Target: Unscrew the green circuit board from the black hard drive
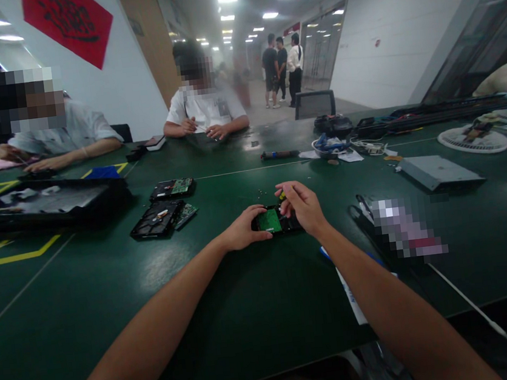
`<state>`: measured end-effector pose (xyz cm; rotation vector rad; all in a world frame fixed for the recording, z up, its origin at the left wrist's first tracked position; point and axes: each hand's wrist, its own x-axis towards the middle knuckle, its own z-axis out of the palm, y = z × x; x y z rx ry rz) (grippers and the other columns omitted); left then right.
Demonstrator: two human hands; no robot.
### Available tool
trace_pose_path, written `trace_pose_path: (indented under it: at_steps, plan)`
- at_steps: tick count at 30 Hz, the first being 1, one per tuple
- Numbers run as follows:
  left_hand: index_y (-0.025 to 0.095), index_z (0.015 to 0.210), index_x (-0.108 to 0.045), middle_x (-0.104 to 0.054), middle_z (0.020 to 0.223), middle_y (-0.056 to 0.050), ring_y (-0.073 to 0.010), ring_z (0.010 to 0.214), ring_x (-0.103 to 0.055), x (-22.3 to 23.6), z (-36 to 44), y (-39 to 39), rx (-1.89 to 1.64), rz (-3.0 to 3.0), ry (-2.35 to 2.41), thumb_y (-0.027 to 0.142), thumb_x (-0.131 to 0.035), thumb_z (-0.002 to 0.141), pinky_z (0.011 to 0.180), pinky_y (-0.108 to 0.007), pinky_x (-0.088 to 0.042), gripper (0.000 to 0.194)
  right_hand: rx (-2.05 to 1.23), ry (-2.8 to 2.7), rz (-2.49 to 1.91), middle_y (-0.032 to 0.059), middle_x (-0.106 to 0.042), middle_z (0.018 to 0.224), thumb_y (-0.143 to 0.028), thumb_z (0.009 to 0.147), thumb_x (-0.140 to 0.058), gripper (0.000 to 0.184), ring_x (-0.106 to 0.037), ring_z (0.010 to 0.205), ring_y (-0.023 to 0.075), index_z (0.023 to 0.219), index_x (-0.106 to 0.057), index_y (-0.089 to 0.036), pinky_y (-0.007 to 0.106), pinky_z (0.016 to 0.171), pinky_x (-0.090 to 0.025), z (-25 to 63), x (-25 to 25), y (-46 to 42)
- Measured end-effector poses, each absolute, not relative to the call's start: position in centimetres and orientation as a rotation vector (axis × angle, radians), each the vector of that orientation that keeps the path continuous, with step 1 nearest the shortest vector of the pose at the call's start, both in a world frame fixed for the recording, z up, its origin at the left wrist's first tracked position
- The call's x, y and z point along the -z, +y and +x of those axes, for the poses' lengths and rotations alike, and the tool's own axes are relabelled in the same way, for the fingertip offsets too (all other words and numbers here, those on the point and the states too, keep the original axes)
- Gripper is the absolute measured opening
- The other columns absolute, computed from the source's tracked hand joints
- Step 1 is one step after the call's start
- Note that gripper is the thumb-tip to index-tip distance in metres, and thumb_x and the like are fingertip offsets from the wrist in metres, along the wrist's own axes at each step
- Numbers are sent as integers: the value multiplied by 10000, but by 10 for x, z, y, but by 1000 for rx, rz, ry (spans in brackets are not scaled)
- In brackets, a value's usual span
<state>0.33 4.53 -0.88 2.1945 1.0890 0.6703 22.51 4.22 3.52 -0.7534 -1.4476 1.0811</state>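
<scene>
A black hard drive with a green circuit board (268, 220) lies on the green table in front of me. My left hand (245, 229) grips its left end, fingers along the far edge and thumb at the near edge. Over the drive's right part, my right hand (300, 206) is closed around a small screwdriver (282, 196), of which only a bit of yellow and black handle shows. The screwdriver's tip is hidden by my fingers. Several tiny screws (261, 194) lie scattered just beyond the drive.
Left of my hands lie another hard drive (173, 188), an opened black casing (157, 219) and a loose circuit board (186, 215). A black tray (49, 204) stands farther left. To the right are a grey metal box (439, 171) and a fan grille (473, 139). People sit across the table.
</scene>
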Motion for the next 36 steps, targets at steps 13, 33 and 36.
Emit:
trace_pose_path:
  at_steps: [13, 33, 36]
  plan:
    - [206, 1430, -510, -444, 1527, -147, -336, 1403, -447, 7, 1, 44, -691, 2196, 1094, 508, -815, 718, 1193, -492, -349, 831, -989, -1494, -872, -37, -562, 627, -561, 901, -632, 342, -470, 503, 99, 981, -704, -237, 241, 482, -387, 224, -35, 40]
    - [195, 1429, -505, -416, 1548, -152, -341, 1427, -414, 8, -2, 45, -667, 2196, 1095, 528, -802, 721, 1203, -498, -326, 838, -956, -1391, -771, 4, -644, 809, -571, 971, -495, 368, -536, 564, 101, 1025, -647, -240, 233, 471, -410, 223, -34, 44]
    - [184, 1432, -500, -413, 1548, -155, -338, 1425, -416, 6, -2, 44, -662, 2200, 1101, 531, -801, 724, 1207, -484, -325, 844, -748, -1439, -844, -2, -646, 841, -521, 947, -572, 299, -570, 616, 115, 1048, -610, -242, 254, 553, -472, 224, -34, 44]
